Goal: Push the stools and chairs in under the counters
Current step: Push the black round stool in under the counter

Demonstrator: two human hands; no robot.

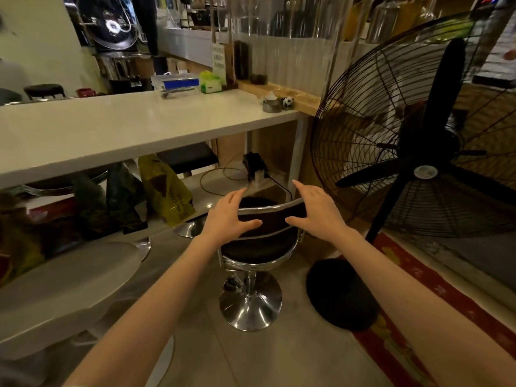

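A black bar stool (258,251) with a low chrome-edged backrest and a round chrome base (250,303) stands on the floor in front of the white counter (117,129), outside its edge. My left hand (227,216) and my right hand (317,212) are spread open at either end of the backrest, fingers apart, at the backrest or just short of it, not closed around it. Two more black stools (187,157) sit tucked beneath the counter further left.
A large black floor fan (418,152) on a round base (340,294) stands close to the right of the stool. Yellow and dark bags (164,188) hang under the counter. A white round seat (64,289) is at the near left. A red rug (435,297) lies right.
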